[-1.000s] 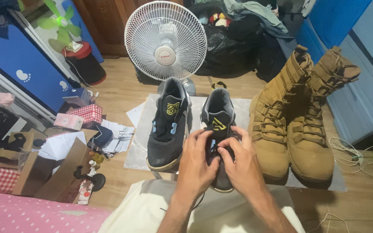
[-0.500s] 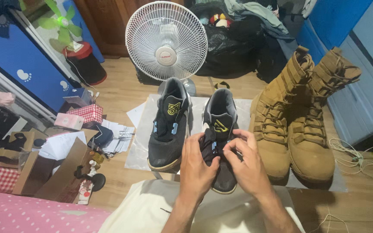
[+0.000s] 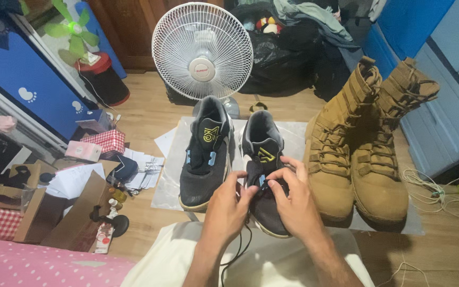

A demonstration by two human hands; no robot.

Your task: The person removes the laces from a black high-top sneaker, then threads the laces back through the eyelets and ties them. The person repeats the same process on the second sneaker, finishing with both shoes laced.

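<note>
Both hands pinch at the lacing of a dark shoe (image 3: pixel 264 175) in front of the fan (image 3: pixel 202 50). The left hand (image 3: pixel 227 210) grips a black lace (image 3: pixel 238 250); the right hand (image 3: pixel 293 204) curls over the shoe's tongue. Its mate (image 3: pixel 205 154) sits just left, tan boots (image 3: pixel 359 154) right.

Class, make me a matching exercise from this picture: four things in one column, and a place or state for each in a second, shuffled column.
Things:
1. right-side black sneaker
2. tan boots
3. white fan
4. left-side black sneaker

Places or states:
A. behind the sneakers, on the floor
B. touched by both hands
C. flat on the sheet, untouched
D. rightmost on the sheet

Pairs: 1-B, 2-D, 3-A, 4-C
</note>
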